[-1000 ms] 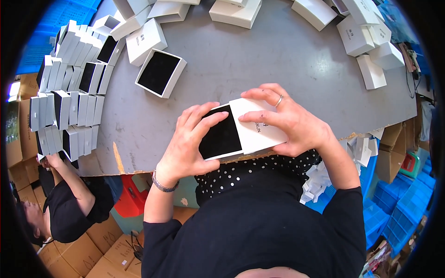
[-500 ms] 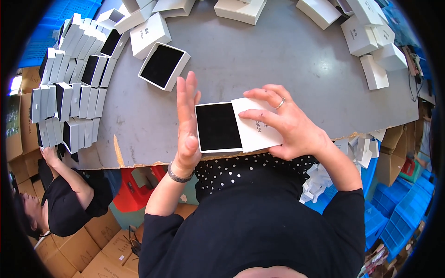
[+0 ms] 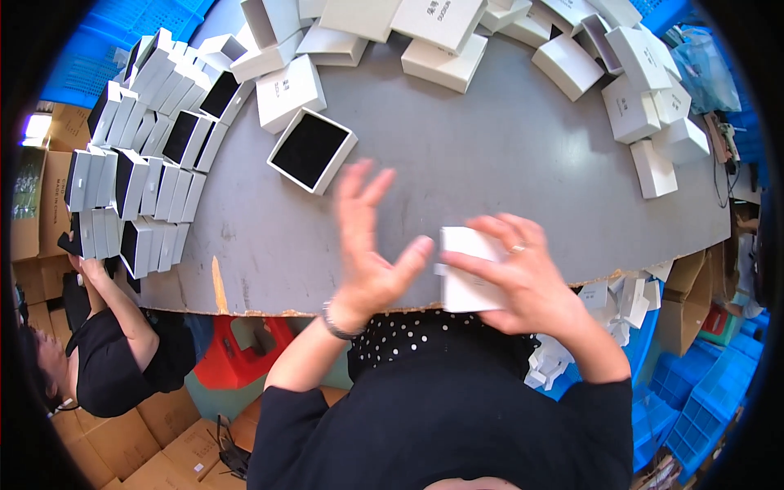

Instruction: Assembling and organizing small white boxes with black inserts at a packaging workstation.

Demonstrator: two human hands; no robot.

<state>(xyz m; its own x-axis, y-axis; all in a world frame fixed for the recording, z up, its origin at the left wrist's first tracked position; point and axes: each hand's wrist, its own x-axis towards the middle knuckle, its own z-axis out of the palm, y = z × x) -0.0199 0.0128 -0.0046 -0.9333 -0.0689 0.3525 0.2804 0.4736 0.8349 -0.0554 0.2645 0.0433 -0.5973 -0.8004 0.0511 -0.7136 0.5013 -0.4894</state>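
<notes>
**One white box in hand, plenty of bare trays off to the left**

From the head view, the right hand [image 3: 516, 276] had a white box [image 3: 467, 290] gripped, fingers over the top and the thumb tucked along the near side. The box sat between the two hands, by the near edge of the grey table [image 3: 457, 155]. The left hand [image 3: 369, 245] was empty and spread wide, thumb pointing at the box but apart from it (pretty blurry, so don't ask me about the finer finger stuff).

As for how far along it was, I'd call that box about covered: white on top, no black lining showing. Whether the lid was fully seated, I couldn't tell, since the right hand hid a good chunk of it.

Not done, as far as I could judge: the lidless tray [image 3: 312, 152] just ahead of the left hand, black lining facing up. Farther left of that hand stood rows of trays [image 3: 184, 140], several with black lining showing and no lid on. Well ahead of both hands lay white cartons [image 3: 445, 64], with another heap [image 3: 633, 110] ahead and right of the right hand. Couldn't say which of those were finished boxes and which were just lids.
</notes>
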